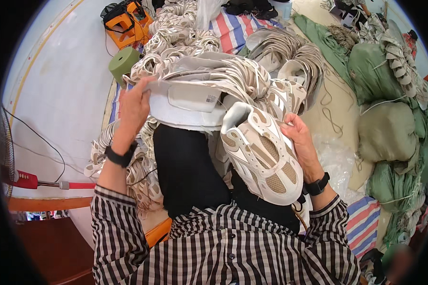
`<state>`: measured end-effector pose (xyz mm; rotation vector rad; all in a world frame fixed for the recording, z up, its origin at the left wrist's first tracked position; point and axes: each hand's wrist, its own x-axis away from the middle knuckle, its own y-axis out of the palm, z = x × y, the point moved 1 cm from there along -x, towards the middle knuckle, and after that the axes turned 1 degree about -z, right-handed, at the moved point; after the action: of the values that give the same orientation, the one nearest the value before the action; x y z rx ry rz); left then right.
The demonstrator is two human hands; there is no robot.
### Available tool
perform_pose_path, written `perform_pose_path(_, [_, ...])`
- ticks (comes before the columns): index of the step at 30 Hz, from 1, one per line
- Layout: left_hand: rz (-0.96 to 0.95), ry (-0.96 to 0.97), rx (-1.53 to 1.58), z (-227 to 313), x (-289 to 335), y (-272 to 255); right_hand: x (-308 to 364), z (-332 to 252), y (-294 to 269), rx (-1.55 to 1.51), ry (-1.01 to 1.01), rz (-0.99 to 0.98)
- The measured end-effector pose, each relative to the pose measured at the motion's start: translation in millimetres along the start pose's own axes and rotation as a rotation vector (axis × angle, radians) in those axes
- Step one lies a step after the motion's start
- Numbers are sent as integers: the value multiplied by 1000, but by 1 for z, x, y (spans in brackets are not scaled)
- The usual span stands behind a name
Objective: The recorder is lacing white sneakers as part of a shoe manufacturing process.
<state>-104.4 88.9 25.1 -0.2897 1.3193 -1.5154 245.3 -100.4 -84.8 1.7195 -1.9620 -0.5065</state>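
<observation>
In my right hand (300,142) is a white and beige sneaker upper (266,159), gripped by its outer side edge. It hangs over my right thigh, toe toward me, with its collar open at the far end and no laces in the eyelets. A bundle of flat, stacked shoe uppers (214,71) lies across my knees. My left hand (135,105) is closed on the left end of a flat white upper (173,114) at the bundle's near side; its pale inner face and a small printed label show. The left fingertips are partly hidden behind that edge.
More bundled uppers (169,40) pile up beyond my knees, with another bundle (295,52) to the right. A green cone (124,64) and an orange plastic stool (127,23) stand at far left. Stuffed green sacks (387,130) line the right. A red-handled rod (28,180) is at left.
</observation>
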Motion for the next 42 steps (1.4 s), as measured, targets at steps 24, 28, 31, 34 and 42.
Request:
perform_pose_path(24, [-454, -474, 830, 84, 32, 165, -18, -13, -20, 898, -61, -14])
perform_pose_path(28, [-520, -93, 553, 85, -4, 173, -68, -37, -34, 1023, -265, -62])
perform_pose_path(31, [-495, -27, 539, 89, -9, 192, -99, -11, -27, 989, -163, -248])
perform_pose_path(34, [-554, 212, 200, 89, -5, 199, -112, 9, -18, 913, 10, -302])
perform_pose_path(42, [-694, 22, 359, 99, -13, 200, -130, -3, 5, 1025, 326, -306])
